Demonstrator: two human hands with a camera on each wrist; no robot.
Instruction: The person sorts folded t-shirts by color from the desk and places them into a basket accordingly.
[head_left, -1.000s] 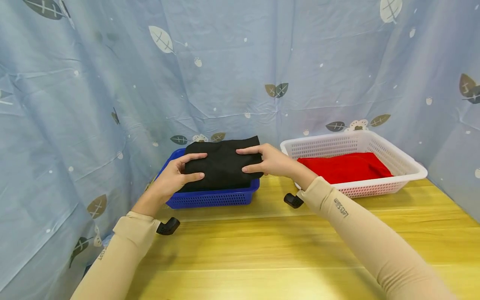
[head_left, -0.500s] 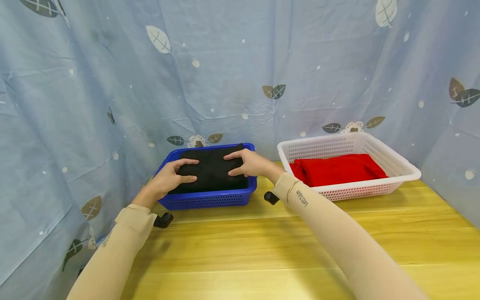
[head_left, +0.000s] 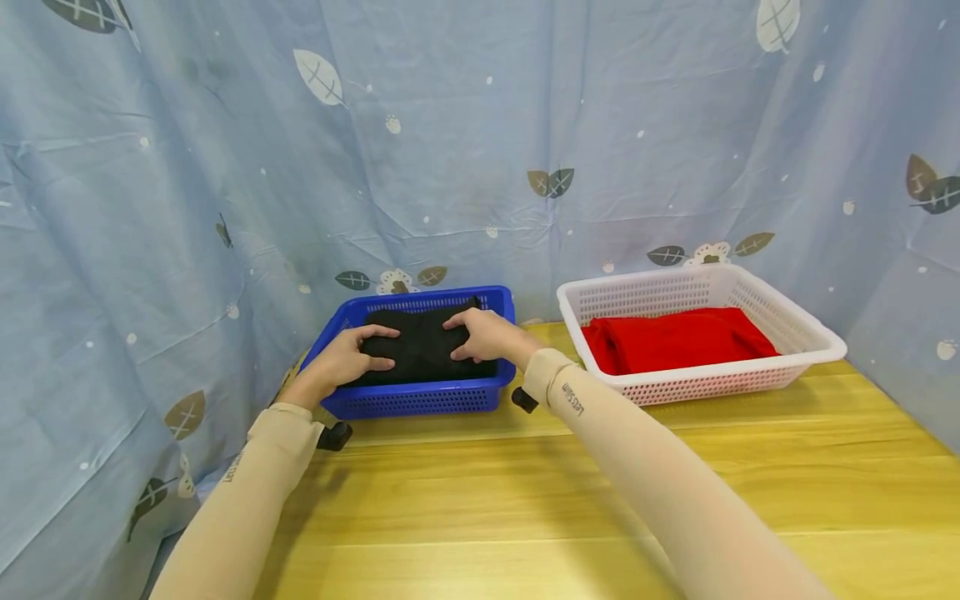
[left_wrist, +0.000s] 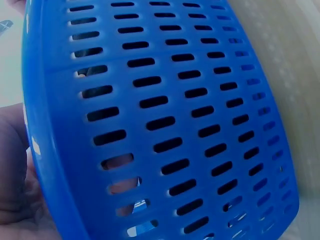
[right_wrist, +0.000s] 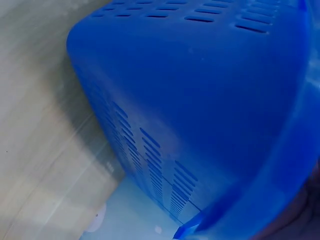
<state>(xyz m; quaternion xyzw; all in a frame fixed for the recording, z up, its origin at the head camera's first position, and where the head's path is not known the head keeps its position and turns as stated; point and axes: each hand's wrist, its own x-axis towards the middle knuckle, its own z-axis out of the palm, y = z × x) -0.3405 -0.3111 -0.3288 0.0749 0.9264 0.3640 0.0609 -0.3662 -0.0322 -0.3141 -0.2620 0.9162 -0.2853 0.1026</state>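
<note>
A folded black cloth [head_left: 422,346] lies down inside the blue basket [head_left: 420,404] in the head view. My left hand [head_left: 337,360] grips its left end, with the fingers and thumb on top. At the opposite end my right hand [head_left: 489,335] holds the cloth in the same way. Both hands reach in over the basket's rim. The slotted basket wall [left_wrist: 55,110] fills most of the left wrist view, part of my hand [left_wrist: 12,175] showing behind it. A corner of the basket [right_wrist: 200,100] hides the cloth in the right wrist view.
To the right stands a white basket [head_left: 701,375] holding a folded red cloth [head_left: 678,340]. Both baskets are on a wooden table [head_left: 450,492]. A blue leaf-print curtain [head_left: 465,125] hangs close behind and along the left side.
Both hands have lowered the black cloth from above the rim into the blue basket. The right hand has shifted left and down, away from the white basket.
</note>
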